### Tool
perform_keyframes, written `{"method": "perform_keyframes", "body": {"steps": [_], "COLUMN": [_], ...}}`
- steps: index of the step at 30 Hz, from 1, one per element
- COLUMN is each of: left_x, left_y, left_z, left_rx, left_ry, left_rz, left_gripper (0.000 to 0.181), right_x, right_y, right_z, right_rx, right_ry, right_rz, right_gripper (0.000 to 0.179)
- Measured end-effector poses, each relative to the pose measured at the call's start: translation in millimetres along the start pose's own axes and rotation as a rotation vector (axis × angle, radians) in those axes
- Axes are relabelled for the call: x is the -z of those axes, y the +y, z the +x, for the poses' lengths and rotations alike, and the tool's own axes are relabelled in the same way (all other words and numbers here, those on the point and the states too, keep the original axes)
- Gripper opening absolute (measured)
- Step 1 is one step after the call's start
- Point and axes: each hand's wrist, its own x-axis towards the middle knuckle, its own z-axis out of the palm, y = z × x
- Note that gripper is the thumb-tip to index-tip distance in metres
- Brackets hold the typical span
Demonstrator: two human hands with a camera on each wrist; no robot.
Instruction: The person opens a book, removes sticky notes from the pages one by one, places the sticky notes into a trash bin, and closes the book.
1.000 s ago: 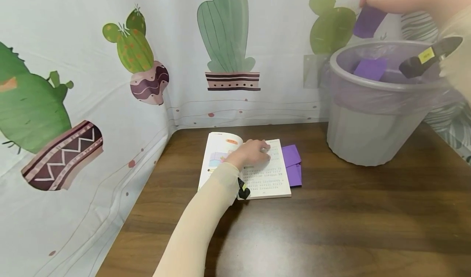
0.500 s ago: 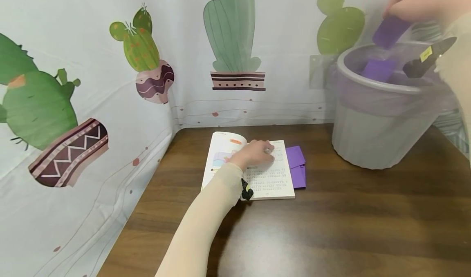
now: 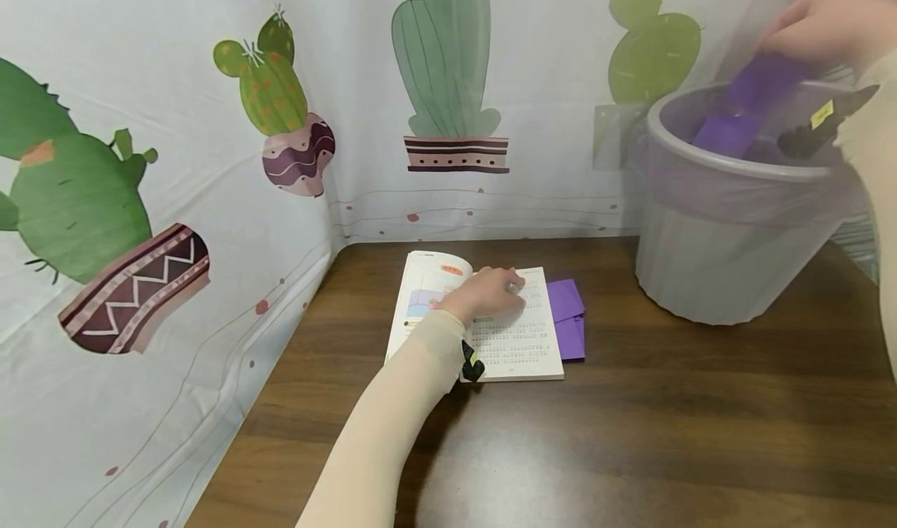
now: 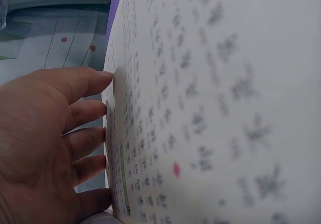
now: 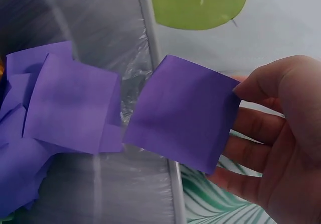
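My left hand (image 3: 487, 293) rests on an open book (image 3: 522, 349), its fingertips touching the printed page. The left wrist view shows the left hand (image 4: 45, 133) with slightly bent fingers and nothing gripped. Above the trash bin (image 3: 715, 263), my right hand (image 3: 830, 29) pinches a square of purple paper (image 5: 185, 113) by one edge between thumb and fingers. That paper hangs over the bin's rim. More purple papers (image 5: 72, 103) lie inside the bin's clear plastic liner. Other purple papers (image 3: 569, 322) stick out from under the book's right side.
A brown wooden table (image 3: 659, 434) carries the book and the bin. Behind it hangs a white cloth (image 3: 561, 61) printed with cacti. A black wrist camera (image 3: 473, 363) sits by the left cuff.
My right hand has lowered a little towards the bin with the purple paper in its grip. The whole head view has shifted slightly. On the book, the left hand stays put.
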Motion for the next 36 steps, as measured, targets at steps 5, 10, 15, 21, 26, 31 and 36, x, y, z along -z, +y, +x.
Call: {"method": "perform_keyframes", "body": {"steps": [5, 10, 15, 21, 26, 31, 36], "left_x": [-0.7, -1.1, 0.0, 0.8, 0.2, -0.3, -0.8], "left_y": [0.2, -0.8, -1.3, -0.9, 0.7, 3.2, 4.3], "left_z": [1.1, 2.5, 3.0, 2.4, 2.4, 2.6, 3.7], "left_rx": [0.004, 0.004, 0.004, -0.002, -0.007, -0.008, -0.011], "left_ry": [0.005, 0.006, 0.005, -0.001, 0.004, 0.008, 0.01], "left_rz": [0.011, 0.004, 0.004, 0.001, 0.007, 0.004, 0.007], "left_gripper": [0.05, 0.049, 0.05, 0.05, 0.05, 0.049, 0.05], "right_x": [-7, -11, -11, -10, -6, -3, 0], "right_y": [5, 9, 8, 10, 17, 25, 25], "right_z": [0.1, 1.2, 0.8, 4.6, 11.6, 17.8, 18.4], "right_rx": [-0.007, 0.01, -0.001, 0.028, 0.046, 0.029, 0.004], "right_ry": [-0.012, -0.021, -0.049, -0.052, -0.071, -0.124, -0.183], "right_rz": [0.006, 0.01, 0.06, 0.016, -0.018, 0.012, 0.086], "right_gripper": [0.057, 0.055, 0.058, 0.054, 0.054, 0.055, 0.063]}}
